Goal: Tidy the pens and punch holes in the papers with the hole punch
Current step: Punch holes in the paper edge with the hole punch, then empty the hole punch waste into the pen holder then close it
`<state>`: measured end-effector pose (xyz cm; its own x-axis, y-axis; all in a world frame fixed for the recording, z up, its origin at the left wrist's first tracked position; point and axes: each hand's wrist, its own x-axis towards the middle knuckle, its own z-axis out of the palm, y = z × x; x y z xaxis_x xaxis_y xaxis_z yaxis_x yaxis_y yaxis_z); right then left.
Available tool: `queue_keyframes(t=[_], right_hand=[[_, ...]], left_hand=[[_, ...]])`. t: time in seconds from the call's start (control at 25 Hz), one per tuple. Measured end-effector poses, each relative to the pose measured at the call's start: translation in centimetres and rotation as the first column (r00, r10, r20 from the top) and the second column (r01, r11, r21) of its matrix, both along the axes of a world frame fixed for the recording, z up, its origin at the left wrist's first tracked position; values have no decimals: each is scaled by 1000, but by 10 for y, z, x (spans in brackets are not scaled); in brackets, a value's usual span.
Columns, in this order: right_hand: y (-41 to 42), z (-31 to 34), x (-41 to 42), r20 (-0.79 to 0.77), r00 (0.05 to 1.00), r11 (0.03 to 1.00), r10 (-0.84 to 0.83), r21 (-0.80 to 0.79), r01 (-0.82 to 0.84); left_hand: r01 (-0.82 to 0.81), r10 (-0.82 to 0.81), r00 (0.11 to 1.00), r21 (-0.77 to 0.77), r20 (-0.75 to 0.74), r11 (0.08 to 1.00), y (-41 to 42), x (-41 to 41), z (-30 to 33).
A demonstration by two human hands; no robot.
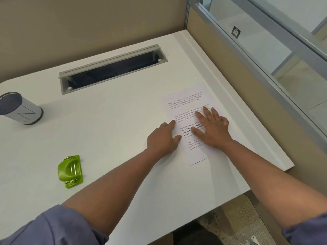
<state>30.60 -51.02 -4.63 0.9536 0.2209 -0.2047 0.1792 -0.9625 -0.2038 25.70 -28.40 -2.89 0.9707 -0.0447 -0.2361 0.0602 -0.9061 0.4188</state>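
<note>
Both hands on the papers [187,119], right side of the table [123,106]. Right hand [212,129] lies flat, fingers spread, pressing the sheets down. Left hand [163,138] sits at the papers' left edge, fingers relaxed, thumb and forefinger touching the edge, nothing gripped. Punch [70,171] is green, near left, well apart from the papers and untouched. Cup [19,108] stands far left; no pens visible, cannot tell if any are inside.

Risks, as judgement: sheets may fan out or slip when lifted, since the table looks smooth, so holes would land unevenly. Papers lie near the right edge of the table and could slide off. Reaching across for the punch could drag the stack askew.

Table is white and matte, with a grey cable slot [113,68] open at the far side. Tan partition [70,29] behind, glass panel [265,41] far right, carpet below.
</note>
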Motion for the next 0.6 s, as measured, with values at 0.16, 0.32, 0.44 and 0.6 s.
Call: queue_keyframes(t=[0.16,0.32,0.44,0.6], right_hand=[[12,10,-2,16,1000,996,-26,84,24],[50,25,-17,25,999,988,25,152,-29],[99,31,-37,16,993,974,114,193,-115],[177,39,-69,-37,958,933,284,243,-267]], left_hand=[[-41,37,999,-97,-36,994,4,0,8],[-100,99,995,-179,-14,979,34,-16,17],[-123,134,990,-229,35,966,75,-39,30],[-187,222,963,-209,154,960,137,-80,45]])
